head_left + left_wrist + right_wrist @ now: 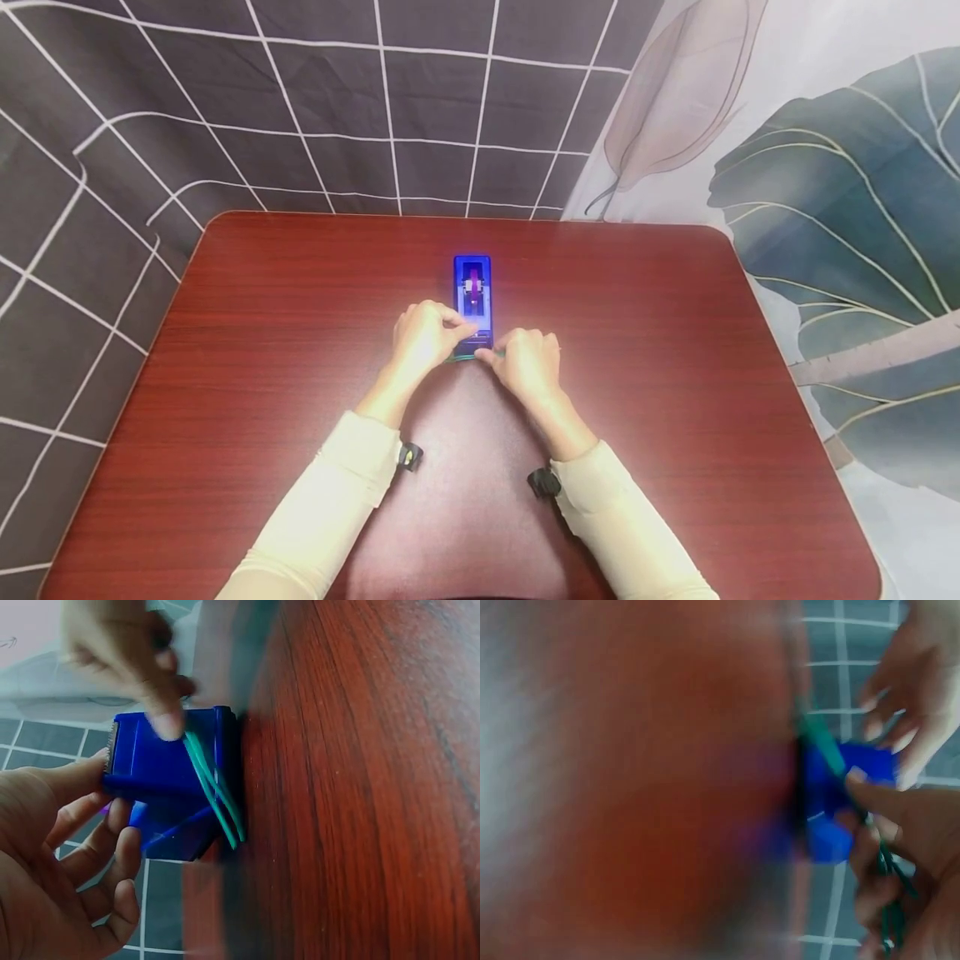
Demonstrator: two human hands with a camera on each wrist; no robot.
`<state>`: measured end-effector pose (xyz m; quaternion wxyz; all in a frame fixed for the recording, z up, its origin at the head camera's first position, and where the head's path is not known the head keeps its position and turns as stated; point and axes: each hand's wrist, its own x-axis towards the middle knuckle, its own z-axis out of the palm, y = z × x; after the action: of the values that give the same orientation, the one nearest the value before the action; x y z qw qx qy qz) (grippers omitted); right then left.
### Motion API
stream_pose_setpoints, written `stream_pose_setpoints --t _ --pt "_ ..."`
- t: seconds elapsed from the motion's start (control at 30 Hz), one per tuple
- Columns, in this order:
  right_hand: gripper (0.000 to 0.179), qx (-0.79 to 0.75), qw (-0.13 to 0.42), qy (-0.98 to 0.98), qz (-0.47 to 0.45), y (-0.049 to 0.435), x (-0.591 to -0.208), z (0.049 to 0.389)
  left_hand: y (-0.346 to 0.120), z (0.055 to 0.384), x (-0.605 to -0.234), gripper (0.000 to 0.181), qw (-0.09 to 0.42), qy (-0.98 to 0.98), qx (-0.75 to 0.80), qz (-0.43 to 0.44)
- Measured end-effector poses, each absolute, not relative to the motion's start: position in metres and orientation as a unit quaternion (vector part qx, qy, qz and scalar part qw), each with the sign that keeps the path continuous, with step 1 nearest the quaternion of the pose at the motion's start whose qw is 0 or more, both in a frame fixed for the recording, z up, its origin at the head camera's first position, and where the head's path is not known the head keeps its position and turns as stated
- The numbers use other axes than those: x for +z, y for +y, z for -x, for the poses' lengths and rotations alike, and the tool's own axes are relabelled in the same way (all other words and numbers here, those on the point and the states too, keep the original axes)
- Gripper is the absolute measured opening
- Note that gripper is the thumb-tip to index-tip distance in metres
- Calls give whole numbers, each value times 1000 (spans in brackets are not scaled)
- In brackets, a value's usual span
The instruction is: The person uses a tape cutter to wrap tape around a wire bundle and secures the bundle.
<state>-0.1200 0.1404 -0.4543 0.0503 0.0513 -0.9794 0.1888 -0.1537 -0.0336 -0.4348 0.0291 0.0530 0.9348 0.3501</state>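
Note:
A blue tape dispenser (484, 310) with a purple roll (474, 285) in its well stands on the table, its toothed cutter (112, 748) towards me. My left hand (422, 335) holds the cutter end from the left, thumb at the teeth and the other fingers bent beside it. In the left wrist view the right hand (124, 664) is blurred; it pinches a thin green cord (199, 763) against the dispenser's front face. Two strands hang below those fingertips, and more cord lies looped within the right palm, as the right wrist view shows.
The red-brown wooden table (300, 275) has rounded corners. Behind it hangs a dark grey curtain (330, 92) with white grid lines, and a leaf-patterned curtain (847, 192) is at the right. Each sleeve has a small black wrist device (543, 482) beside it.

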Motion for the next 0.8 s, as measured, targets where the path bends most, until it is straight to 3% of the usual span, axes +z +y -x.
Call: stream_pose_setpoints --t 0.1,0.4,0.6,0.8 --pt "28 196 26 -979 -45 143 -459 119 -34 154 -435 25 33 934 353 -48" --pt "24 247 24 -964 -95 146 -452 115 -38 146 -441 26 7 915 396 -77" --pt "20 290 56 -946 -136 145 -443 111 -46 133 -444 24 -14 897 433 -89" --pt "16 314 60 -937 -137 144 -433 107 -51 120 -444 15 -70 885 433 -154"
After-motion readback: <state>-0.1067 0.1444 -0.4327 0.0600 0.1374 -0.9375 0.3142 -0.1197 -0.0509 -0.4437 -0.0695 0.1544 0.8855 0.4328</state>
